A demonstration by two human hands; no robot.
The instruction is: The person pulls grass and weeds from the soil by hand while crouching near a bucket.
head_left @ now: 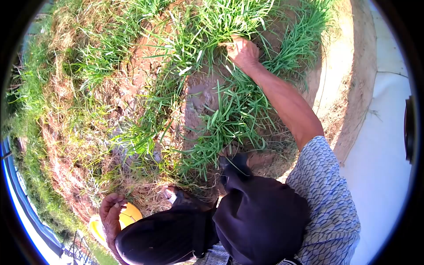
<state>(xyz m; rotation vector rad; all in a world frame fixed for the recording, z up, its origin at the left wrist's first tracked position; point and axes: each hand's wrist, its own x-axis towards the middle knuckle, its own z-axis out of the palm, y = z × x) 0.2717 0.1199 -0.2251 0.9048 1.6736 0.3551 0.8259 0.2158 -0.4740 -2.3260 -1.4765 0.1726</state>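
My right hand [244, 52] reaches far forward, down to the base of a clump of green, narrow-leaved plants [229, 20]. Its fingers are curled in among the stems, and dry brown strands show at the fingertips; what they grip is hidden. Beside my bent knee, my left hand [111, 212] is held with its fingers bent together in a pinch; I cannot make out anything in it. Right behind that hand is a rounded yellow object [130, 215], partly covered by the hand and knee. More green plants [238, 112] grow below my right forearm.
Wet, muddy soil [201, 99] lies between the plant rows. Dry grass [66, 132] covers the ground at left. A bare earth ridge [342, 75] runs along the right, with a white sheet [375, 141] beyond it. My shoe [169, 194] rests near the plants.
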